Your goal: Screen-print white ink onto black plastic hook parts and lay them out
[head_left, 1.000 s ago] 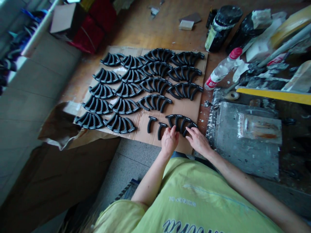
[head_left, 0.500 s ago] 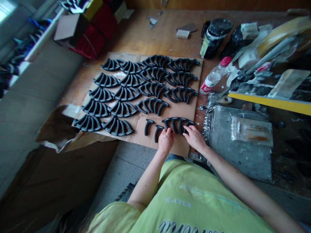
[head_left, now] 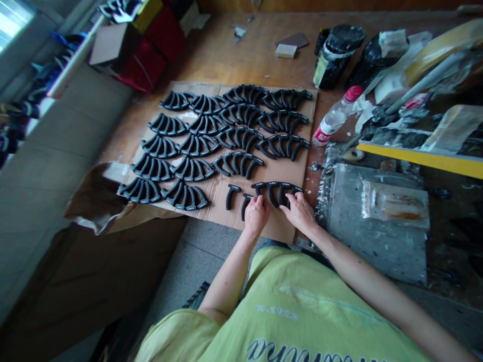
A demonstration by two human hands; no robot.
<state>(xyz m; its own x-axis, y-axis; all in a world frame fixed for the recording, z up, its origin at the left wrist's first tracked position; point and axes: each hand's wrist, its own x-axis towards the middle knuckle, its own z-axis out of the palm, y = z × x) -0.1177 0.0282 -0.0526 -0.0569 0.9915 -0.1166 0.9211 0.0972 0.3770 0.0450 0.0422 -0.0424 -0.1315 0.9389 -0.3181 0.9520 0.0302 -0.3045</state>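
Black curved handle-like pieces (head_left: 187,195), each with a short crossbar at one end, lie in fanned rows on a flat cardboard sheet (head_left: 215,213). Near the sheet's front edge, my left hand (head_left: 257,215) is closed beside a single curved piece (head_left: 244,208); what its fingertips pinch, if anything, is hidden. My right hand (head_left: 300,213) has thumb and fingers about the rightmost piece of a short front row (head_left: 272,193). Another single piece (head_left: 231,197) lies apart on the left.
A plastic bottle with a red cap (head_left: 339,115) and dark tubs (head_left: 337,55) stand right of the cardboard. Closer on the right are a grey board (head_left: 347,221) and a yellow-edged bar (head_left: 422,160). Red boxes (head_left: 145,65) sit at back left.
My right hand has shifted slightly left, its thumb lower by the end piece. My left hand stays almost in place. The whole view has moved slightly.
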